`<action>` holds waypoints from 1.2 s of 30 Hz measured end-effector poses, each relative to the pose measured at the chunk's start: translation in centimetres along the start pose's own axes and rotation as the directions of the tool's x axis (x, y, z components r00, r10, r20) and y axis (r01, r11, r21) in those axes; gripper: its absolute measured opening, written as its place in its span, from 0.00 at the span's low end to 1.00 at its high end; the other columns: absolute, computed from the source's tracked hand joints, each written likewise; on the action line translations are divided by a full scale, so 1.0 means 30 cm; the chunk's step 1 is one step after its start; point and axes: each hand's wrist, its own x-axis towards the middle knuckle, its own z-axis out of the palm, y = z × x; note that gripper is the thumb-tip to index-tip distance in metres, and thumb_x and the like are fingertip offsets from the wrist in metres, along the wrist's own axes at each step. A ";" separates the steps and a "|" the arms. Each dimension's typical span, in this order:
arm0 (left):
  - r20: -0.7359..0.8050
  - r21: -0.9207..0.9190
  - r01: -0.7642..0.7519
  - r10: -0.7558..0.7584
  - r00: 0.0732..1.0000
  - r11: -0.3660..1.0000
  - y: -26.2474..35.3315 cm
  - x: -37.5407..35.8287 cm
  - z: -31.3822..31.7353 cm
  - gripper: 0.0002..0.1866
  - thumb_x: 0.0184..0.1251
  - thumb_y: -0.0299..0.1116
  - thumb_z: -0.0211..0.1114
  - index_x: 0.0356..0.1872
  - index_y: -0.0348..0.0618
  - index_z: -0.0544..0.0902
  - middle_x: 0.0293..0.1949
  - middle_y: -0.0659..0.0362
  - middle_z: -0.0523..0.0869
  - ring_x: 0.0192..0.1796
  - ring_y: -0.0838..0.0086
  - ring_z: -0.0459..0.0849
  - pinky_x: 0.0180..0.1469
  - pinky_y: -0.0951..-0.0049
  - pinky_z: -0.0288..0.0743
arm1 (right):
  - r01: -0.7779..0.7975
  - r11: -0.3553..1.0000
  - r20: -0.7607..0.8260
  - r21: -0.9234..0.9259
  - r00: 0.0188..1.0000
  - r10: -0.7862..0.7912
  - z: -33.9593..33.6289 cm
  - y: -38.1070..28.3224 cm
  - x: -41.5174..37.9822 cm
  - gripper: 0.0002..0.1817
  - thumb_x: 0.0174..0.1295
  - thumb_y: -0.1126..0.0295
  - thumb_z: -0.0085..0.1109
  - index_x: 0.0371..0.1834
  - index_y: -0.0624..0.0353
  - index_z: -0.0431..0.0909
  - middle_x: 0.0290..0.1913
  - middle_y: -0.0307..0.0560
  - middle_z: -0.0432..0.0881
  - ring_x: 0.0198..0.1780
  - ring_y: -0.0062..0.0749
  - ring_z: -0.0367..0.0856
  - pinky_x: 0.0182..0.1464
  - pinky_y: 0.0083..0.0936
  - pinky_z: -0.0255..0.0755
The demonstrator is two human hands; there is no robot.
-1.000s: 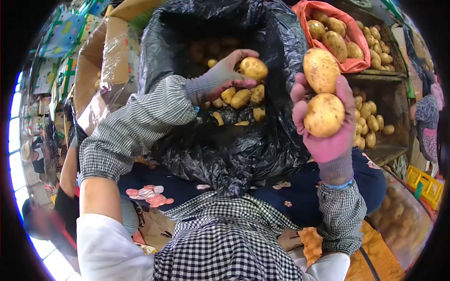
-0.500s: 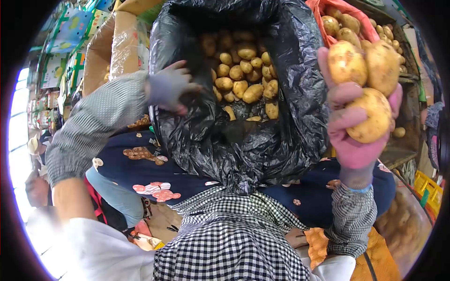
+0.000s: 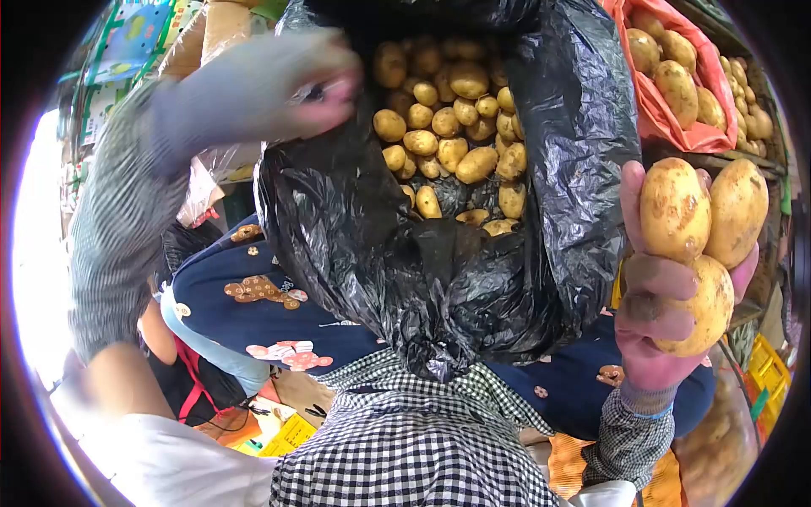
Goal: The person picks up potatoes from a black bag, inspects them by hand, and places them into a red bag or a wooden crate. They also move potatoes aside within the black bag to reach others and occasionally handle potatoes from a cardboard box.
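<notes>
Three large potatoes point(image 3: 675, 209) are clutched in my right hand point(image 3: 663, 313), which wears a pink glove and is raised to the right of a black plastic bag point(image 3: 583, 169). Its fingers wrap around the lowest potato. My left hand point(image 3: 325, 93), gloved and blurred by motion, is at the bag's upper left rim. Its fingers are curled, with dark plastic that looks like the bag showing between them. Many smaller potatoes point(image 3: 452, 152) lie inside the open bag, between my knees.
A red sack point(image 3: 629, 139) of large potatoes stands at the upper right, beside more loose potatoes point(image 3: 748, 101). Printed cartons point(image 3: 127, 38) are stacked at the upper left. A yellow crate point(image 3: 769, 376) sits at the far right.
My left hand has moved up along the bag's left side, and its spread fingers have curled. My right hand, still holding the potatoes, appears lower and farther right. The view has shifted.
</notes>
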 end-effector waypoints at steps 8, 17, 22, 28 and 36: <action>0.556 0.368 0.297 -0.465 0.689 0.881 -0.097 0.689 0.650 0.27 0.58 0.41 0.70 0.57 0.44 0.76 0.43 0.55 0.86 0.50 0.67 0.85 0.52 0.64 0.77 | 0.095 0.969 -0.108 -0.228 0.987 -0.122 0.062 -0.006 -0.025 0.35 0.68 0.43 0.46 0.77 0.38 0.56 0.80 0.52 0.41 0.43 0.34 0.71 0.28 0.21 0.68; 0.500 -0.046 0.405 -0.330 0.801 0.913 -0.221 0.616 0.537 0.28 0.58 0.41 0.71 0.58 0.44 0.75 0.45 0.55 0.86 0.51 0.67 0.84 0.53 0.64 0.77 | 0.054 0.998 0.106 0.025 0.993 -0.057 -0.011 -0.035 -0.054 0.36 0.67 0.42 0.49 0.77 0.36 0.53 0.79 0.55 0.36 0.54 0.52 0.68 0.44 0.43 0.73; 0.489 -0.101 0.423 -0.325 0.809 0.901 -0.281 0.626 0.572 0.28 0.57 0.41 0.71 0.59 0.44 0.75 0.46 0.55 0.86 0.52 0.67 0.84 0.54 0.64 0.76 | 0.086 0.982 -0.184 -0.166 0.976 -0.116 0.057 -0.003 -0.050 0.32 0.66 0.40 0.47 0.74 0.30 0.61 0.80 0.47 0.44 0.38 0.29 0.67 0.26 0.20 0.63; 0.426 -0.026 0.512 -0.454 0.783 0.859 -0.232 0.678 0.834 0.29 0.57 0.41 0.71 0.60 0.44 0.74 0.47 0.55 0.85 0.53 0.67 0.83 0.55 0.64 0.76 | 0.044 0.985 -0.099 -0.170 0.993 -0.061 0.004 -0.031 -0.049 0.34 0.65 0.38 0.47 0.73 0.31 0.62 0.80 0.45 0.46 0.40 0.30 0.67 0.30 0.19 0.62; 0.384 -0.242 0.499 -0.390 0.837 0.832 -0.252 0.768 0.789 0.30 0.57 0.41 0.72 0.60 0.45 0.74 0.48 0.55 0.85 0.54 0.67 0.82 0.56 0.64 0.75 | 0.177 0.974 -0.238 -0.141 0.949 -0.207 0.036 -0.018 -0.074 0.33 0.68 0.38 0.43 0.74 0.33 0.60 0.80 0.50 0.44 0.44 0.35 0.68 0.37 0.23 0.65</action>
